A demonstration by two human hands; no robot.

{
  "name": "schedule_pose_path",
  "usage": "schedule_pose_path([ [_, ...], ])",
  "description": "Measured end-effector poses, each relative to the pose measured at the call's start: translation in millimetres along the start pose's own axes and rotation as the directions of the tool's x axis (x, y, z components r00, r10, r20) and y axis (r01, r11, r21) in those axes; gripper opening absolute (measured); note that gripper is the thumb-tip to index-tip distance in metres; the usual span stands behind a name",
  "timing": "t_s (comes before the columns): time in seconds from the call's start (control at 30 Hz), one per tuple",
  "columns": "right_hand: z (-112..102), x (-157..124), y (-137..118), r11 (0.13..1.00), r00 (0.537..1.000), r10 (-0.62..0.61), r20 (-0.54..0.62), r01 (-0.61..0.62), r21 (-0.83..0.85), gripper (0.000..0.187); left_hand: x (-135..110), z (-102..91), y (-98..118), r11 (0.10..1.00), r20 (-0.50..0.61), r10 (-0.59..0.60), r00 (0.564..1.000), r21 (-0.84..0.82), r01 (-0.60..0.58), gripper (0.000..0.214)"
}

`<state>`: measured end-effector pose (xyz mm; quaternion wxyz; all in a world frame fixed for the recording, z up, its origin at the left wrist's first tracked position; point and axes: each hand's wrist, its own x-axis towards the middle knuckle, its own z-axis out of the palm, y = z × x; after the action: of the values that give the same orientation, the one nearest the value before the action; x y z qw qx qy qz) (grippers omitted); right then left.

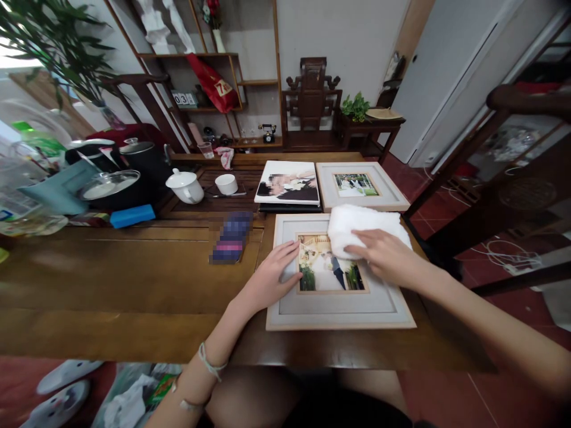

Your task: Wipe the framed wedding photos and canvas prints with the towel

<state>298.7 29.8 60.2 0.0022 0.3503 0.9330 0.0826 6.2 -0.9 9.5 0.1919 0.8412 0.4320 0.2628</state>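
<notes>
A framed photo [339, 312] with a pale wooden border and wide grey mat lies flat on the table in front of me. My left hand [279, 270] rests with fingers stretched out on its left side, the fingertips at the edge of the picture. On the upper right of the frame, my right hand [379, 252] presses a folded white cloth [363, 223] against the surface, fingers lying over the cloth's lower edge. The cloth covers the frame's top right part and a corner of the picture.
Behind lie a photo album [288, 184] and a second framed photo [392, 190]. A phone-shaped, blurred-out object [232, 238] is left of my hand. Further left are a white cup [226, 184], a lidded teapot [185, 185], a blue block [132, 216] and a black pot [138, 157].
</notes>
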Motion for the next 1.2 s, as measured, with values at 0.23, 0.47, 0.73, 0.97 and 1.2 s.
schedule_pose_path([
  [0.23, -39, -43, -99, 0.933, 0.977, -0.202, 0.066, 0.172, 0.317, 0.059, 0, 2.0, -2, 1.000, -0.002, 0.011, 1.000, -0.006, -0.011, 0.054],
  [0.47, -3, -23, -62, 0.970, 0.997, -0.068, -0.040, 0.076, 0.232, 0.059, 0, 2.2, -1, 1.000, -0.006, 0.012, 1.000, 0.001, -0.012, 0.053],
  [0.73, 11, 5, 13, 0.995, 0.981, 0.086, -0.172, -0.093, -0.034, 0.059, 0, -0.6, 1, 1.000, 0.007, -0.007, 1.000, -0.002, 0.007, 0.053],
  [0.97, 11, 20, 6, 0.988, 0.993, 0.098, -0.065, -0.105, -0.114, 0.058, 0, 0.0, 1, 1.000, 0.006, -0.012, 1.000, -0.019, 0.012, 0.054],
  [1.2, -18, 24, -67, 0.977, 0.990, -0.132, 0.050, 0.121, 0.175, 0.052, 2, 1.5, -4, 0.992, -0.058, 0.010, 0.998, -0.126, -0.017, 0.041],
])
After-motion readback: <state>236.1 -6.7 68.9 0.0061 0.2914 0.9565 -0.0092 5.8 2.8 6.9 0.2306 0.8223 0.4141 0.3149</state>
